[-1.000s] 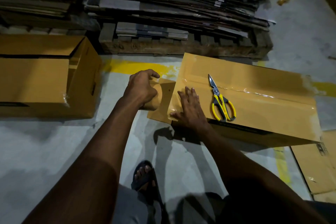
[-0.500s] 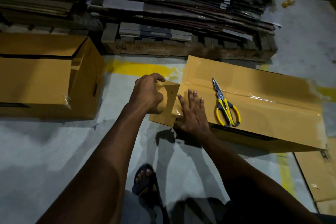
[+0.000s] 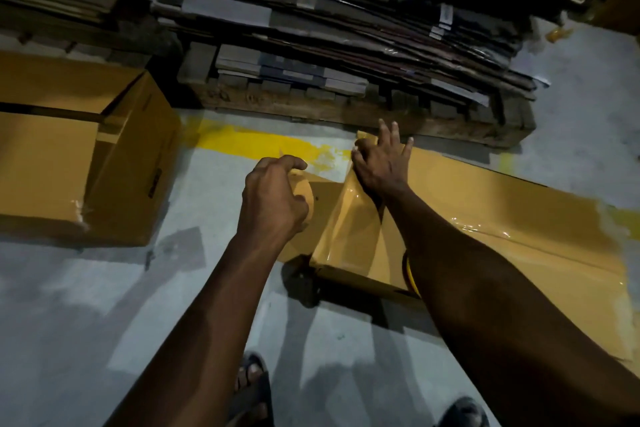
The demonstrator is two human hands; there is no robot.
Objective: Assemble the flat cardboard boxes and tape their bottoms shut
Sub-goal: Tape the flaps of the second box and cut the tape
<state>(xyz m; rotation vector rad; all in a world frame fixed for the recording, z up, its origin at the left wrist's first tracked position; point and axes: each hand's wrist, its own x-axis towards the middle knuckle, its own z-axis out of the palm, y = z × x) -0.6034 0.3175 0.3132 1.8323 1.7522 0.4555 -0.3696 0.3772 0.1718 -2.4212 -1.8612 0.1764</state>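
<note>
A brown cardboard box (image 3: 512, 218) lies on the floor at the right, bottom up, with clear glossy tape (image 3: 346, 232) running over its left end. My left hand (image 3: 273, 201) grips a roll of brown tape (image 3: 304, 194) just left of the box. My right hand (image 3: 381, 163) lies flat with fingers spread on the box's far left corner, pressing the tape down. My right forearm covers most of the yellow-handled scissors (image 3: 410, 274) on the box; only a sliver of handle shows.
A second assembled brown box (image 3: 104, 163) lies on its side at the left. Behind stands a wooden pallet (image 3: 346, 107) stacked with flattened cardboard (image 3: 346, 35). A yellow painted line (image 3: 256, 146) crosses the grey floor. My sandalled feet (image 3: 252, 388) are at the bottom edge.
My right hand slid from the box's near left edge up to its far left corner, and the forearm now hides the scissors. The left hand stays on the tape roll.
</note>
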